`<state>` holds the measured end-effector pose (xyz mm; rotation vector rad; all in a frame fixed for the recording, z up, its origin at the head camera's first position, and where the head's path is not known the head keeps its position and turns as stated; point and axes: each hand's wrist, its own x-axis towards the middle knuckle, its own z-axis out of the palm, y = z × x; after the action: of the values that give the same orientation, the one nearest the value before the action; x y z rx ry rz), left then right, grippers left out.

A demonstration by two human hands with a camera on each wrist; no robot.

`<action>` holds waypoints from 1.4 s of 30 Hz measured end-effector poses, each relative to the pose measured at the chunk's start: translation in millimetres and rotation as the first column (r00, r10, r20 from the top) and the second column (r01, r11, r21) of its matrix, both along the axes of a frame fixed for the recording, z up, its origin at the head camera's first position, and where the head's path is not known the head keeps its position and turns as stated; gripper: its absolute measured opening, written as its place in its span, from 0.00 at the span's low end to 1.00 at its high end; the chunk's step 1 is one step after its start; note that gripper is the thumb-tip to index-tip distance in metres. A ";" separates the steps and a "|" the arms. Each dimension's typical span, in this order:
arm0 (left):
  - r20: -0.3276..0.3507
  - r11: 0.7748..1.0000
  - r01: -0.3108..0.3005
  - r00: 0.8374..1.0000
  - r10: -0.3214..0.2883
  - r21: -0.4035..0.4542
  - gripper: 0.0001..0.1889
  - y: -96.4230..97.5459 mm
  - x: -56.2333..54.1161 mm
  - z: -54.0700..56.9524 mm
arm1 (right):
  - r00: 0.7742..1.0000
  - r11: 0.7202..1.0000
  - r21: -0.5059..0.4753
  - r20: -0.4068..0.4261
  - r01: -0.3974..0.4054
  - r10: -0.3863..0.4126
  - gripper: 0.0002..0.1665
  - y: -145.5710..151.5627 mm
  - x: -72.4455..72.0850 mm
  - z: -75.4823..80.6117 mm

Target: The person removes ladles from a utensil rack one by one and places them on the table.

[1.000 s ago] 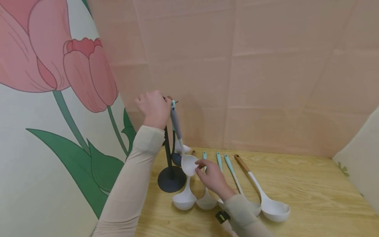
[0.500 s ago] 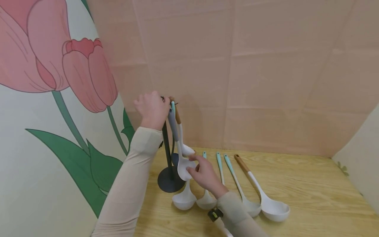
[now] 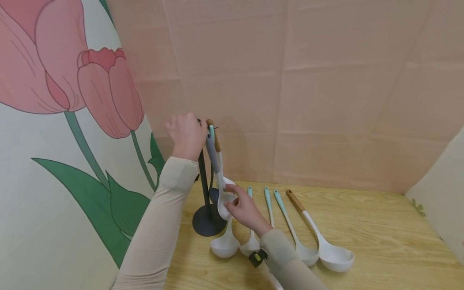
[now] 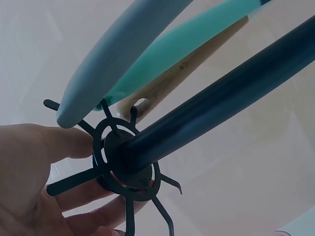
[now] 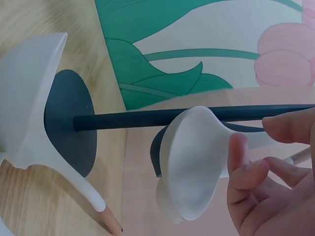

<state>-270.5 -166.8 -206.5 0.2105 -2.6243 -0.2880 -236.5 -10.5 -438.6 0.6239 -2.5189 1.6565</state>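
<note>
At the top of a black utensil stand [image 3: 206, 225], my left hand [image 3: 186, 135] grips the hub, with thumb and fingers around it in the left wrist view, where several hooks [image 4: 78, 181] spread out. From the hooks hang a ladle with a grey handle [image 3: 213, 153], a teal handle [image 4: 162, 56] and a wooden handle [image 4: 182, 66]. A dark ladle [image 3: 214, 196] hangs behind the pole. My right hand [image 3: 246, 207] is at the grey-handled ladle's white bowl [image 5: 194, 162], fingers loosely bent; whether they touch it is unclear.
On the wooden table [image 3: 391, 233] lie several white ladles: one in front of the stand [image 3: 224, 246], some with teal handles [image 3: 284, 207], and a wooden-handled one [image 3: 337, 257] at right. A pink cloth backdrop [image 3: 337, 100] stands behind, a tulip-painted wall [image 3: 21, 193] at left.
The hanging ladles have shifted around the stand: the grey-handled one moved slightly left and the wooden-handled one came into view behind it. My right hand moved left with them; the left stayed on top.
</note>
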 end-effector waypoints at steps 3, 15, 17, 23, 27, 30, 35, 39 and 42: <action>0.003 1.000 -0.008 1.000 0.008 -0.009 0.23 -1.0 -0.1 -0.1 | 0.999 0.999 -0.032 0.018 -0.031 0.031 0.31 -1.7 -2.3 -1.6; 0.009 1.000 -0.004 1.000 0.004 -0.019 0.24 -2.9 -0.3 -0.9 | 0.998 0.998 -0.027 -0.004 -0.058 0.058 0.30 -7.0 -2.1 -1.9; 0.011 1.000 -0.001 1.000 0.001 -0.020 0.24 -3.1 -0.2 -0.9 | 0.998 0.998 -0.027 0.008 -0.055 0.055 0.29 -7.9 -0.9 -0.8; 0.014 1.000 0.002 1.000 -0.002 -0.024 0.25 -2.7 -0.4 -0.8 | 0.999 0.999 -0.020 -0.036 -0.039 0.039 0.22 -11.7 2.2 1.1; 0.007 1.000 0.001 1.000 -0.001 -0.023 0.25 -2.4 -0.6 -0.6 | 0.997 1.000 0.002 -0.076 -0.028 0.028 0.15 -13.6 3.4 1.8; 0.004 1.000 0.002 1.000 -0.002 -0.022 0.25 -2.3 -0.7 -0.5 | 0.997 1.000 0.007 -0.081 -0.022 0.022 0.12 -14.0 4.3 2.9; -0.003 1.000 0.008 1.000 -0.008 -0.023 0.25 -2.0 -0.8 -0.9 | 0.996 1.000 -0.005 -0.082 -0.020 0.019 0.11 -13.7 5.0 3.9; -0.002 1.000 0.011 1.000 -0.011 -0.026 0.25 -1.6 -0.9 -1.1 | 0.996 1.000 -0.008 -0.092 -0.021 0.020 0.11 -13.5 5.8 4.5; 0.001 1.000 0.011 1.000 -0.011 -0.028 0.25 -1.1 -0.8 -0.9 | 0.994 1.000 -0.006 -0.109 -0.022 0.021 0.12 -13.2 5.8 3.6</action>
<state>-271.2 -167.8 -207.4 0.1867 -2.6293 -0.2554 -230.7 -23.7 -435.1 0.7226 -2.4374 1.5920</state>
